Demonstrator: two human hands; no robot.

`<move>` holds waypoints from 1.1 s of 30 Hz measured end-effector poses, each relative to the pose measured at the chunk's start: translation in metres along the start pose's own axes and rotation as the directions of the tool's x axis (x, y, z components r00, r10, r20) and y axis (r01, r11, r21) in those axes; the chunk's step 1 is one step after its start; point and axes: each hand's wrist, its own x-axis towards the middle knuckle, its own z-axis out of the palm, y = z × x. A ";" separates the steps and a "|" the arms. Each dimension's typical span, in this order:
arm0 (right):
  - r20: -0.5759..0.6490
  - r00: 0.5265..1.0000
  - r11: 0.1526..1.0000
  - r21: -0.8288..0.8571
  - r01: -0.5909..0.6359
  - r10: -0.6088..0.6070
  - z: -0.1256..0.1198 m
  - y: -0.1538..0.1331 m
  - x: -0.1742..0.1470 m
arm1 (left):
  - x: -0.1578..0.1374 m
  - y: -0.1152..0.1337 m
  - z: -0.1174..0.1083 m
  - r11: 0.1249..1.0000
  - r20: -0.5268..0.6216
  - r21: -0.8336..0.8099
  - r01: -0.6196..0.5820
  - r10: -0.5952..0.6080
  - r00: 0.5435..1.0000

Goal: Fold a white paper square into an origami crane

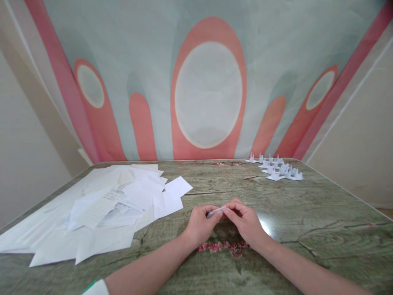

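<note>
Folded paper (216, 211), right of the paper pile (104, 241): I'd judge it light, thin, easily creased; pinch its ends | left hand (200, 226), right hand (246, 224): fingers pinching it, partly hiding it | desk (310, 205) beneath | loose sheets (167, 205) at the pile's right edge | pointed paper figures (275, 175) far right of the pile

Bench (325, 209): open ahead and rightward of the right hand (247, 225) (the printed blossoms (215, 246) lie flat)
Paper heap (104, 209): blocks the left side, loose sheets (167, 205) near the left hand (199, 224)
Folded papers (275, 176): stand upright at the far right
</note>
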 end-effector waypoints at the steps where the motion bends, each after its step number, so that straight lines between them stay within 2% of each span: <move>1: 0.003 1.000 1.000 -0.003 0.001 -0.001 0.000 0.000 0.000 | 0.000 0.001 0.000 1.000 -0.001 0.005 0.006 -0.006 1.000; 8: -0.001 1.000 1.000 -0.013 -0.027 0.027 0.001 -0.002 -0.001 | 0.000 0.001 0.000 0.999 -0.014 0.039 0.018 -0.018 1.000; 12: -0.010 1.000 1.000 -0.023 -0.011 0.011 0.001 -0.002 0.000 | 0.002 -0.004 0.000 0.999 0.006 0.050 -0.018 0.018 1.000; 19: -0.024 1.000 0.999 -0.039 0.008 -0.009 0.003 -0.004 -0.001 | 0.003 -0.009 -0.001 0.993 -0.044 0.106 -0.060 0.065 0.997; 26: -0.012 1.000 1.000 -0.025 -0.018 0.017 0.005 0.000 -0.002 | 0.001 -0.005 0.000 0.995 -0.028 0.085 -0.047 0.049 0.998; 33: -0.019 1.000 0.999 -0.036 -0.018 0.017 0.002 0.002 0.000 | 0.003 -0.007 -0.003 0.997 0.044 0.061 -0.047 0.044 0.998</move>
